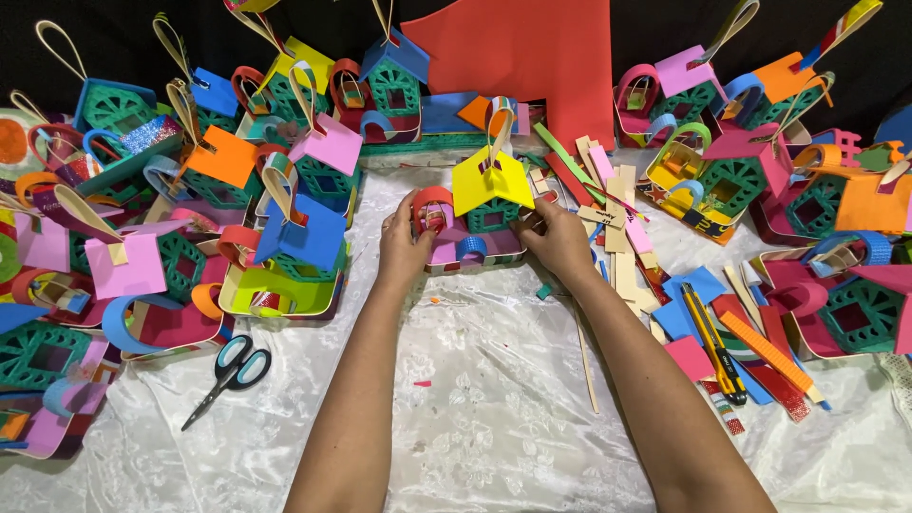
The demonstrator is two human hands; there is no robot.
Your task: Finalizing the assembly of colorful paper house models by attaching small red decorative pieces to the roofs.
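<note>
On the white-clothed table (494, 408) crowded with foam houses, your left hand (404, 249) and right hand (556, 239) both gripped the yellow-roofed house (484, 204), scissors (231, 373) nearby.

Scissors (231, 372) left of arms, knife (713, 344) right.

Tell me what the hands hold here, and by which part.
Both hands, left and right, grip the small yellow-roofed foam house by the opposite sides of its base.
</note>
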